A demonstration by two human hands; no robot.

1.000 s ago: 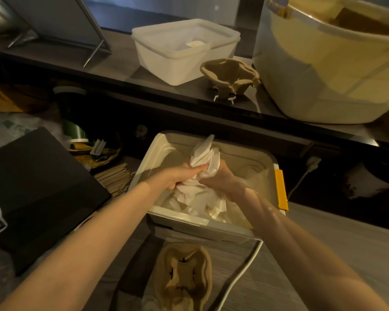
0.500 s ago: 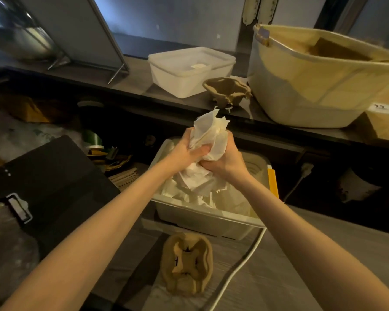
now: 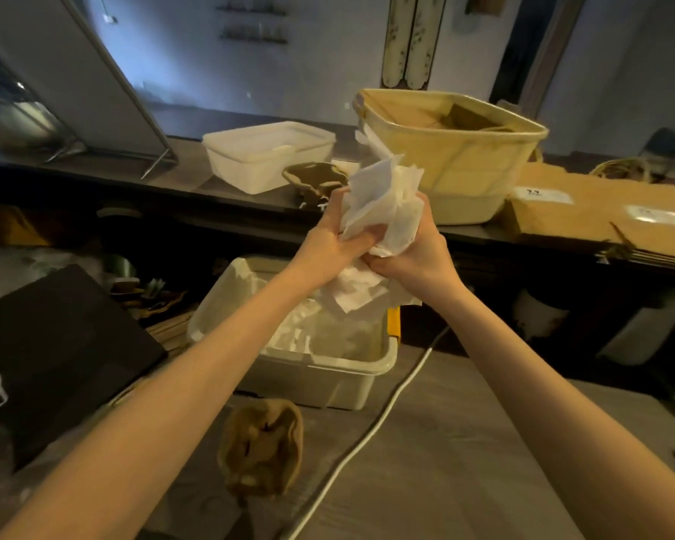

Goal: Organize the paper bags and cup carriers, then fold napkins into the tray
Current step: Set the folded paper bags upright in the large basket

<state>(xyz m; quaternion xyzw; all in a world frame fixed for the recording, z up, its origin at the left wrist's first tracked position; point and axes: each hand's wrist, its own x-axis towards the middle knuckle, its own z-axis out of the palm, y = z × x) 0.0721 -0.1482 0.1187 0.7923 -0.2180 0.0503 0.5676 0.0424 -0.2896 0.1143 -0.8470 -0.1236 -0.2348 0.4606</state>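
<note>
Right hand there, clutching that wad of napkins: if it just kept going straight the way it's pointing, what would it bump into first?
Probably the big yellowish tub on the shelf. The right hand points up and away, gripping the napkins together with the left hand, and the tub lies right behind them. Depth is hard to judge from this single view.

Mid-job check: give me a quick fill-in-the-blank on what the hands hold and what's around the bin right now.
1. Both the left hand and the right hand grip a bunch of white paper ____.
2. The bunch is held above the open beige plastic ____ on the counter.
3. The brown moulded-pulp cup carrier lies on the counter ____ the white cable.

Missing words: napkins; bin; beside
</note>
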